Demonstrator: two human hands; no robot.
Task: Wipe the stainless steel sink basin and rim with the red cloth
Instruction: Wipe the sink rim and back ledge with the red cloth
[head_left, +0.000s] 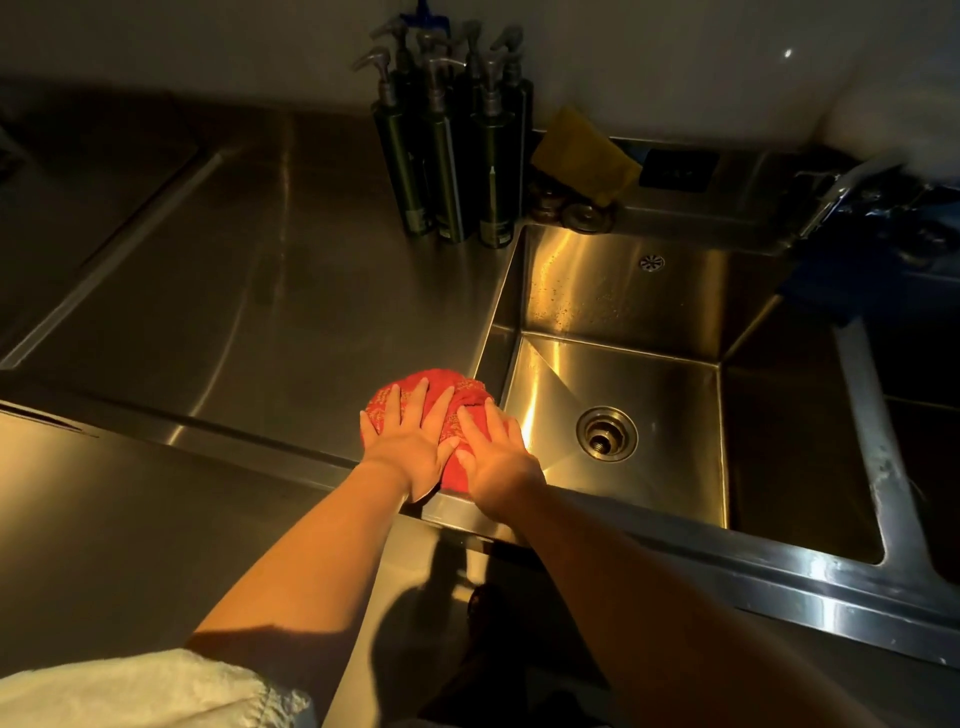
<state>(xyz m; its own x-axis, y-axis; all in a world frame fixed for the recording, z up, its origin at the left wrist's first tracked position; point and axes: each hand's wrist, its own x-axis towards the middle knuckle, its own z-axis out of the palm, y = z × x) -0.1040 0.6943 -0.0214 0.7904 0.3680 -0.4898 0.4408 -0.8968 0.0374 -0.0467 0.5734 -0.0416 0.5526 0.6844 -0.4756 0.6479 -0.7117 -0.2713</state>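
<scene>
Left hand (410, 447) and right hand (498, 462) lie flat side by side, fingers straight, gripping nothing, pressing the bunched red cloth (441, 387). The cloth rests on the steel worktop (260, 286) at the left rim (501, 322) of the sink basin (649, 379). The basin lies just right of the cloth, and the right hand is nearer. Pump bottles (447, 156) stand farther back along that rim, and nothing lies over the drain (606, 434).

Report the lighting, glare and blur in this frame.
Head view: dim, warm light, brightest on the left hand and right hand pressing the red cloth. Head view: glare streaks the stainless steel sink basin floor. Head view: the metal fixture at upper right is blurred, and the steel counter edges bow.
</scene>
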